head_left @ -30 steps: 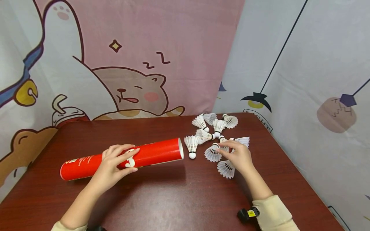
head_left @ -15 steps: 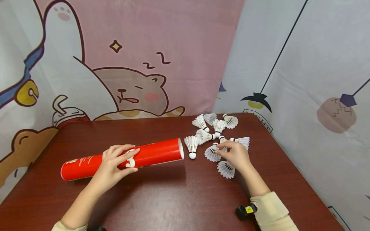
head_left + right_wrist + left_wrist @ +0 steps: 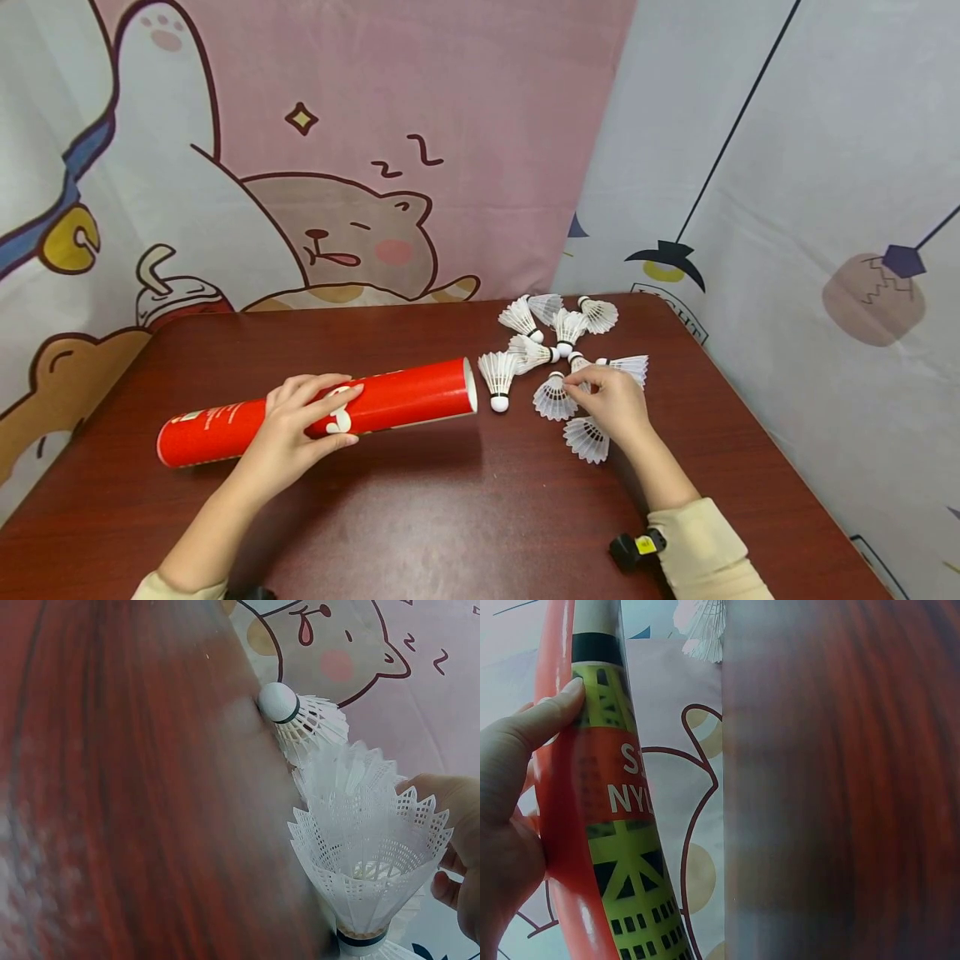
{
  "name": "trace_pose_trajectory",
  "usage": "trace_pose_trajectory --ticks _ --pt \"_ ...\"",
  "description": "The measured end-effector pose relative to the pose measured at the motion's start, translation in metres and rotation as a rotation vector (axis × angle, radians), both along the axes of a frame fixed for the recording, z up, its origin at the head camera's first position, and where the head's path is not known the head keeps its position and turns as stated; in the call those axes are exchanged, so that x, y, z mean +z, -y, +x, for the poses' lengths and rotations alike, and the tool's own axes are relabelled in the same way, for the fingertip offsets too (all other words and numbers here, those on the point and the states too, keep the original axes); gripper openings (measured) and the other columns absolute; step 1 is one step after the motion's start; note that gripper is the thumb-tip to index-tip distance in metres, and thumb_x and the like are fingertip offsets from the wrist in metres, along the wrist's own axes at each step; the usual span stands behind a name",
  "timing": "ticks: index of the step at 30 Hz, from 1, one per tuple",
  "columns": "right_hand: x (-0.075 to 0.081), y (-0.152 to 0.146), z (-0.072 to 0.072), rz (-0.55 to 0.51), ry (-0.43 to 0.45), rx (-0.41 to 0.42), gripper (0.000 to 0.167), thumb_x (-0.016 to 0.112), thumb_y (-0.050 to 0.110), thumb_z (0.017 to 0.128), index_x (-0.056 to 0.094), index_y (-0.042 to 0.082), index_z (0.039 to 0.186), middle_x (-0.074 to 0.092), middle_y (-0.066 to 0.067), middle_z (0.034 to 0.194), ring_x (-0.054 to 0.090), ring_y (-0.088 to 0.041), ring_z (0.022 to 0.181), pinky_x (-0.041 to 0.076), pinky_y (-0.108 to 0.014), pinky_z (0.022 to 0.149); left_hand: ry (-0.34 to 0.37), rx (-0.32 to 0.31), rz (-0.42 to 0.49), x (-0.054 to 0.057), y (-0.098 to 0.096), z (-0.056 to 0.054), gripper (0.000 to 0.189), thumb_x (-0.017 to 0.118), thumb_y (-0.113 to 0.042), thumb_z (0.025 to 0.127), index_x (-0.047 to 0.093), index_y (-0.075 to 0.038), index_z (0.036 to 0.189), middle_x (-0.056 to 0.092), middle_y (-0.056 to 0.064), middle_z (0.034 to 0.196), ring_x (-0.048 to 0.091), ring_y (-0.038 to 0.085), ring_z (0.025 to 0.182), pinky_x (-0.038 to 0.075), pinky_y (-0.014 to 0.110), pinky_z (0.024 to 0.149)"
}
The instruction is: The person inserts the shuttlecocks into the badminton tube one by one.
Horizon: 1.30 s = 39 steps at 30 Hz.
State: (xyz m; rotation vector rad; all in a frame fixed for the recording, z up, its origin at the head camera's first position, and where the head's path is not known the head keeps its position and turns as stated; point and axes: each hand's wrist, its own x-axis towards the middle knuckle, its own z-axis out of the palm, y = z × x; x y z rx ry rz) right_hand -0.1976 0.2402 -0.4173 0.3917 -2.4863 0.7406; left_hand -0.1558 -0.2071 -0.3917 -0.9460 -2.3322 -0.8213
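Brown table (image 3: 450,533). Red tube (image 3: 408,398) left of frame centre, left hand (image 3: 288,429) curled round it; likely light, smooth. Right hand (image 3: 617,406), fingers bent, at shuttle (image 3: 554,397) right of centre; pinch uncertain. Skirt (image 3: 553,405) probably fragile: best held by head (image 3: 556,375).

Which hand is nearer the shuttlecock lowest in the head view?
Right. The right hand is close beside that shuttlecock; the left hand grips the red tube, much farther left.
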Motion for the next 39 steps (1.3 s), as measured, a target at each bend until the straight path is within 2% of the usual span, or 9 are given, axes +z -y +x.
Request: trace_pose_trajectory --ticks 5,11,18,25,32,39 --pt "0.003 0.002 0.002 0.009 -0.089 -0.02 0.007 0.079 0.015 0.078 0.078 0.017 0.084 0.071 0.002 0.085 0.051 -0.009 0.06 0.038 -0.032 0.052 0.007 -0.004 0.0 0.001 0.0 0.0 0.061 0.058 -0.059 0.082 0.063 -0.021 0.13 0.056 0.006 0.127 0.042 0.025 0.114 0.024 0.052 0.087" --pt "0.005 0.005 0.003 0.002 -0.149 -0.016 0.007 0.079 0.013 0.078 0.076 0.016 0.084 0.071 0.001 0.086 0.049 -0.008 0.059 0.037 -0.031 0.051 0.028 0.003 -0.007 0.0 0.0 0.0 0.062 0.059 -0.06 0.081 0.062 -0.023 0.131 0.055 0.004 0.128 0.041 0.024 0.115 0.024 0.051 0.088" --pt "0.012 0.01 0.007 -0.033 -0.174 -0.003 0.01 0.079 0.009 0.078 0.073 0.015 0.084 0.059 0.007 0.071 0.042 -0.008 0.054 0.033 -0.03 0.049 0.021 -0.001 -0.008 0.0 0.0 0.0 0.062 0.059 -0.06 0.081 0.062 -0.022 0.13 0.055 0.004 0.128 0.041 0.025 0.115 0.024 0.052 0.088" --pt "0.022 0.017 0.012 -0.12 -0.149 0.004 0.011 0.078 0.006 0.079 0.07 0.012 0.084 0.044 0.008 0.059 0.036 -0.007 0.048 0.03 -0.027 0.046 -0.001 -0.007 0.001 0.001 -0.001 0.0 0.061 0.059 -0.058 0.082 0.063 -0.021 0.13 0.056 0.005 0.127 0.042 0.025 0.114 0.024 0.052 0.087" --pt "0.032 0.026 0.017 -0.282 -0.135 0.109 0.013 0.075 -0.004 0.079 0.069 0.007 0.082 0.044 0.005 0.058 0.036 -0.006 0.049 0.029 -0.02 0.045 0.008 0.001 -0.003 0.001 0.0 0.001 0.063 0.058 -0.061 0.082 0.063 -0.021 0.129 0.056 0.005 0.127 0.042 0.025 0.114 0.024 0.052 0.087" --pt "0.06 0.053 0.035 -0.408 -0.141 0.172 0.019 0.07 -0.014 0.076 0.066 0.004 0.078 0.046 -0.002 0.057 0.037 -0.006 0.052 0.03 -0.021 0.046 0.006 -0.008 0.004 0.001 0.0 0.001 0.061 0.06 -0.058 0.081 0.063 -0.021 0.13 0.056 0.005 0.127 0.042 0.025 0.114 0.024 0.052 0.087"
